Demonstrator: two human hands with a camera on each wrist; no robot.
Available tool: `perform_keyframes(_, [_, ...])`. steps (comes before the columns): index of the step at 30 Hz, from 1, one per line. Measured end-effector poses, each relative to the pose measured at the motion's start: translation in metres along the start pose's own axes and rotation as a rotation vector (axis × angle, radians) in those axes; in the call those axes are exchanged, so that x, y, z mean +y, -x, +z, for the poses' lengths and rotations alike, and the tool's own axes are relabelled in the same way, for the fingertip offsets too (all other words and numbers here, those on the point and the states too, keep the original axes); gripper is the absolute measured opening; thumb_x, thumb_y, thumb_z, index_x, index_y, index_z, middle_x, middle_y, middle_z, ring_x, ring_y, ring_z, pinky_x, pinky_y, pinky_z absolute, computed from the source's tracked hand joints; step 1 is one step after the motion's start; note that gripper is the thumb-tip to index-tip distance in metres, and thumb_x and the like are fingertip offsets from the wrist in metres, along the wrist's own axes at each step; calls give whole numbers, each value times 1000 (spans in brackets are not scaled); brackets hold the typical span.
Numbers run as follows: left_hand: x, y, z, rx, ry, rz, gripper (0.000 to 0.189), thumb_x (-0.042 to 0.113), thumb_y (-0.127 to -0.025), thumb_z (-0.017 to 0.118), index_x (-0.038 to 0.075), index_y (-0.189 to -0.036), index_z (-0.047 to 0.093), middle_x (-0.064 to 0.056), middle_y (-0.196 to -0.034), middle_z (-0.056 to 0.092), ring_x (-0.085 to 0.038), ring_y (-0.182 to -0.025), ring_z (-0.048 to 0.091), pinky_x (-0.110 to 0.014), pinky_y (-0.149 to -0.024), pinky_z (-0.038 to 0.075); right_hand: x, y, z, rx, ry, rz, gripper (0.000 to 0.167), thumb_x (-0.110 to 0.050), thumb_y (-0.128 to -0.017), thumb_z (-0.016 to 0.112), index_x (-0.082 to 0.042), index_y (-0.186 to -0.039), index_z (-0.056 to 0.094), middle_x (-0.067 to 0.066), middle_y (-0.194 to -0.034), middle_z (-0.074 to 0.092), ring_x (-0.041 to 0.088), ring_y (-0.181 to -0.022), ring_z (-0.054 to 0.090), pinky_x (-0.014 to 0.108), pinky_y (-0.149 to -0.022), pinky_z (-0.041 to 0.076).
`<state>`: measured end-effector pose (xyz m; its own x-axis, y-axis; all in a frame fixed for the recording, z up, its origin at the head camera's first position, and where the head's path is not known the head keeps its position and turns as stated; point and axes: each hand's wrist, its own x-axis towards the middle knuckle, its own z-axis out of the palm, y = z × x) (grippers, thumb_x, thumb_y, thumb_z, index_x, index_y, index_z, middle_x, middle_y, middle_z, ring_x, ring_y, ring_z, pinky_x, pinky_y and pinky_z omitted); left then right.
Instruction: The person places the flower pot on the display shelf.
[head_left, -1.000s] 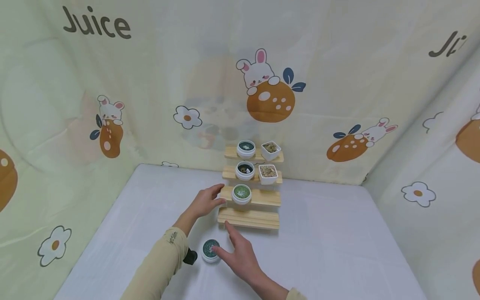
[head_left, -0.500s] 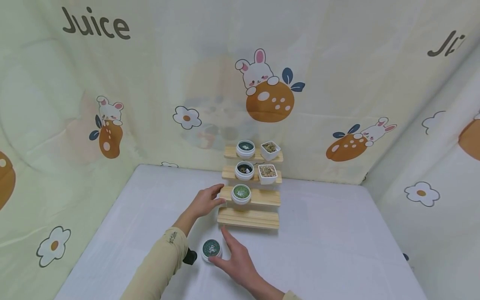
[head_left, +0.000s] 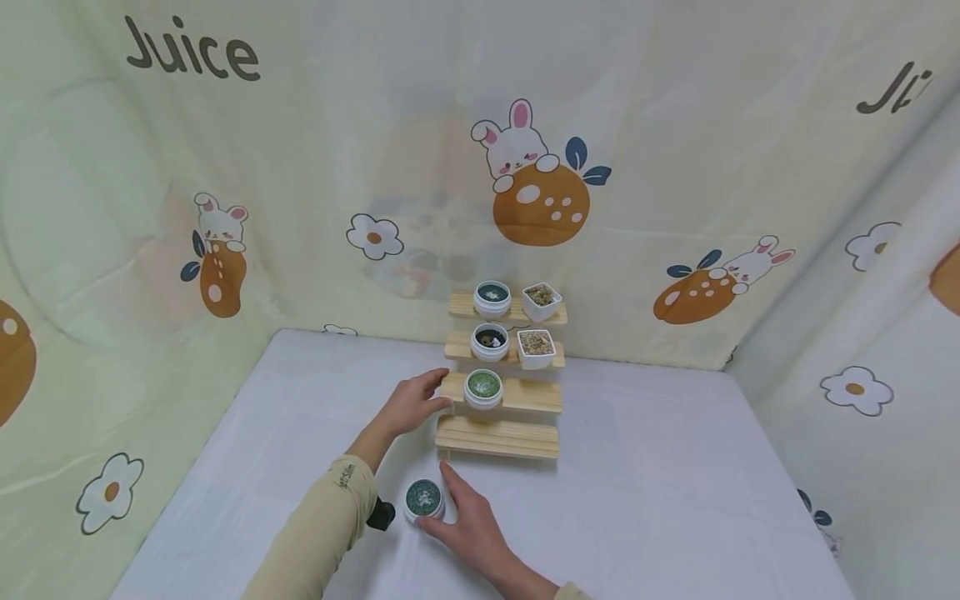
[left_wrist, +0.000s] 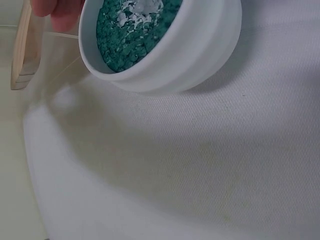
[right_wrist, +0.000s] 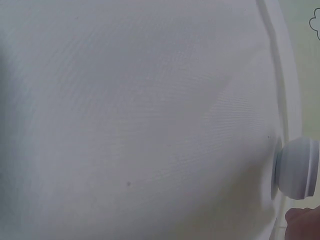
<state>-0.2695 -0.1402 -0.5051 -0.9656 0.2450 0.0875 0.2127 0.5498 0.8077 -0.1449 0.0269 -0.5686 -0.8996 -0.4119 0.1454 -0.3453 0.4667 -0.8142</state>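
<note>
A four-step wooden display stand (head_left: 498, 437) stands on the cloth. My left hand (head_left: 408, 406) holds the left end of its second step from the front, thumb in front and fingers behind. In the left wrist view fingertips (left_wrist: 62, 12) show beside the wood. On the cloth before the stand sits a round white pot (head_left: 424, 498) of dark green granules with pale bits. Beside it my right hand (head_left: 474, 527) is spread, thumb by the pot's near right rim and forefinger stretched forward. In the right wrist view a fingertip (right_wrist: 302, 222) lies close below the pot (right_wrist: 297, 167).
On the stand sit a light green round pot (head_left: 483, 388), a dark round pot (head_left: 491, 341), a dark green one (head_left: 492, 298) and two square pots with brownish granules (head_left: 536, 346). A black camera mount (head_left: 381, 514) is under the left wrist. Printed cloth (head_left: 637, 183) hangs behind.
My right hand has drawn back a little toward me; its thumb has gone from over the pot's top to its near right rim. The left hand and the pots have stayed in place.
</note>
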Motion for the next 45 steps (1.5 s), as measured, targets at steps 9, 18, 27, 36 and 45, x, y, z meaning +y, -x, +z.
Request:
perform_keyframes(9, [-1, 0, 0, -14, -10, -25, 58, 14, -93, 68, -4, -143, 45, -21, -141, 51, -31, -127, 53, -38, -106, 46, 3, 0, 6, 17, -29, -32, 76, -27, -84, 79, 8, -141, 44, 22, -143, 48, 35, -128, 50, 44, -106, 46])
perform_keyframes(18, [-1, 0, 1, -14, 2, -17, 58, 14, -93, 68, -4, -143, 44, -21, -141, 51, -32, -128, 52, -39, -106, 46, 3, -3, 9, 6, -66, -10, 75, -24, -83, 80, 9, -140, 45, 23, -142, 49, 35, -127, 51, 39, -104, 47])
perform_keyframes(27, [-2, 1, 1, -17, -11, -23, 58, 15, -93, 68, -4, -143, 44, -21, -141, 51, -32, -128, 52, -39, -107, 46, 7, -2, 15, -22, -28, -8, 74, -26, -83, 80, 6, -141, 46, 20, -142, 51, 33, -128, 51, 45, -108, 44])
perform_keyframes(36, [-5, -2, 0, -1, -38, -1, 58, 17, -92, 69, -4, -141, 47, -21, -139, 53, -32, -126, 54, -38, -105, 47, 9, -3, 17, -12, -35, 7, 75, -27, -83, 80, 5, -141, 46, 18, -142, 52, 33, -129, 51, 47, -108, 43])
perform_keyframes(45, [-4, -3, 0, -10, -43, -10, 60, 17, -92, 70, -4, -142, 45, -21, -141, 51, -31, -127, 53, -37, -105, 47, 8, -2, 15, 12, -39, -19, 70, -23, -82, 80, 4, -139, 50, 17, -139, 55, 30, -126, 54, 41, -106, 47])
